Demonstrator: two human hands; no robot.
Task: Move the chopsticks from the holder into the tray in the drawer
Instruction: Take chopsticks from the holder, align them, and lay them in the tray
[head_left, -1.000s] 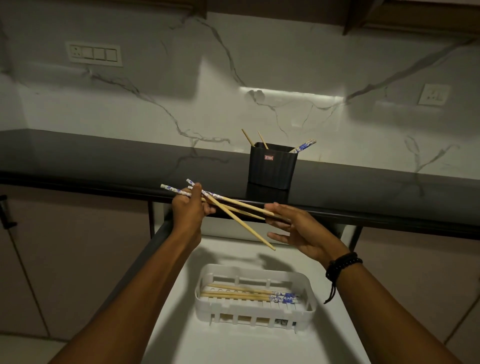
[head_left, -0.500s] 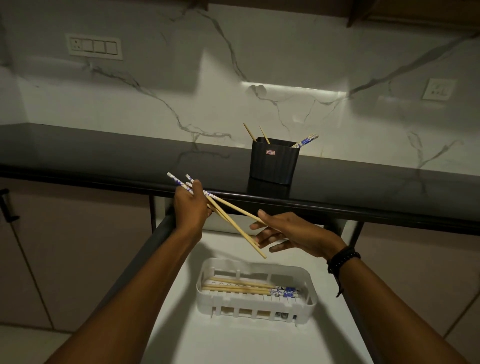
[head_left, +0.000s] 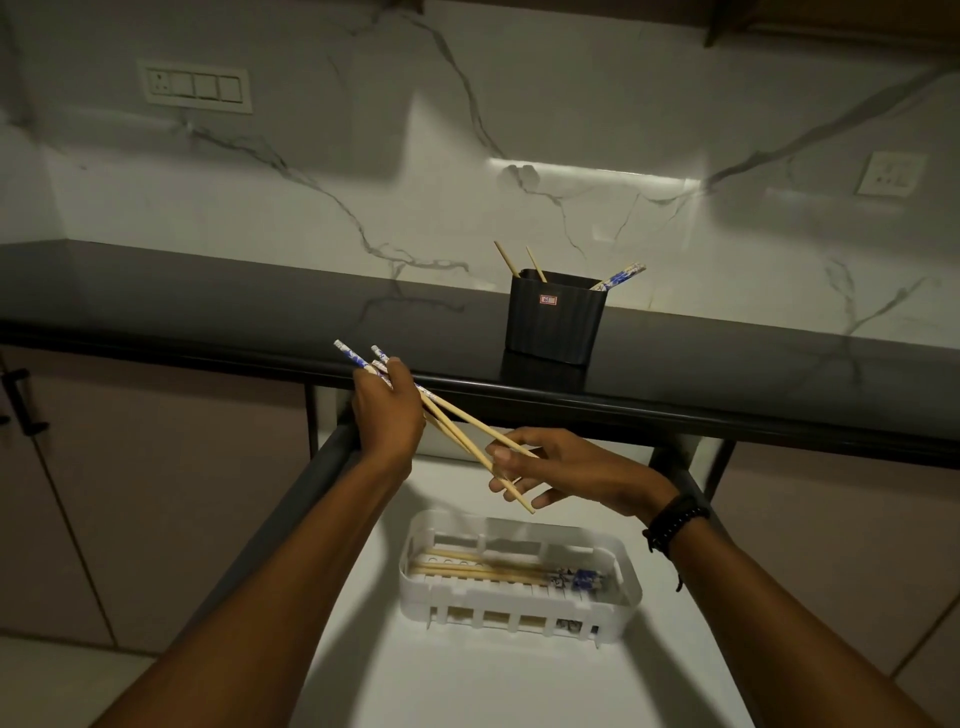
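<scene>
**R hand now on the stick tips, bundle tilted steeper**

L hand (head_left: 387, 415) grips the chopstick bundle (head_left: 457, 436) near its blue-white patterned ends. 3 ends poke up-left past the knuckles. The plain wood tips slant down-right, fanned apart, over the open drawer (head_left: 467, 675). They are above the tray (head_left: 519, 597), not touching it.

Diff vs earlier:
- 1.0 s ago the R hand (head_left: 566, 475) was open beside the tips, fingers spread.
- 0.5 s ago it had slid under them.
- Now its thumb + fingers are curled onto the tip ends, pinching the lower sticks. The upper stick lies across the fingers.
- So both hands are clamped on the same bundle, one per end, hands apart.
- Bundle went from near-level to clearly steeper.
- L hand grip looks unchanged, approx same spot by the tabletop (head_left: 234, 301) edge.

No change:
- The holder (head_left: 556, 325) is upright on the tabletop w/ the leftover sticks (head_left: 621, 275) inside. Two bare tips stick up on its left, patterned ends lean out on its right.
- The tray sticks (head_left: 483, 570) lie lengthwise in the tray, patterned ends to the right.
- The tray is in the same place in the drawer. Cam view has shifted a bit.

Black bead bracelet (head_left: 675, 522) on the R wrist.
</scene>
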